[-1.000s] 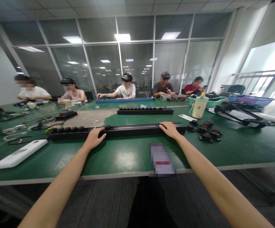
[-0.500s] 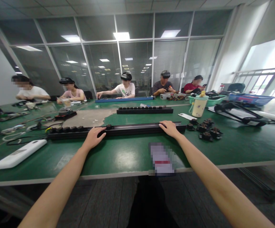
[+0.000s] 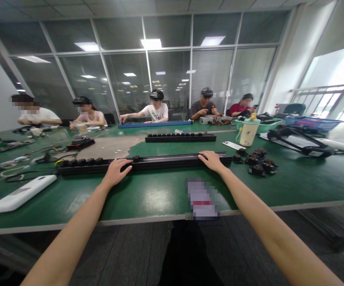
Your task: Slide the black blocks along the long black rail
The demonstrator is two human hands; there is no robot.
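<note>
Nearest, on the green surface (image 3: 154, 198), a pixelated rectangular item (image 3: 202, 201) shows no legible writing. Just beyond, a long black rail (image 3: 166, 163) lies crosswise, apparently being steadied or adjusted; the next move likely calls for keeping it still. The left hand (image 3: 117, 171) touches it, thumb spread; the right hand (image 3: 211, 159) bends over its top, but I cannot tell whether either grip pinches anything. Farther away, a co-worker's shirt print (image 3: 159, 116) is unreadable.
</note>
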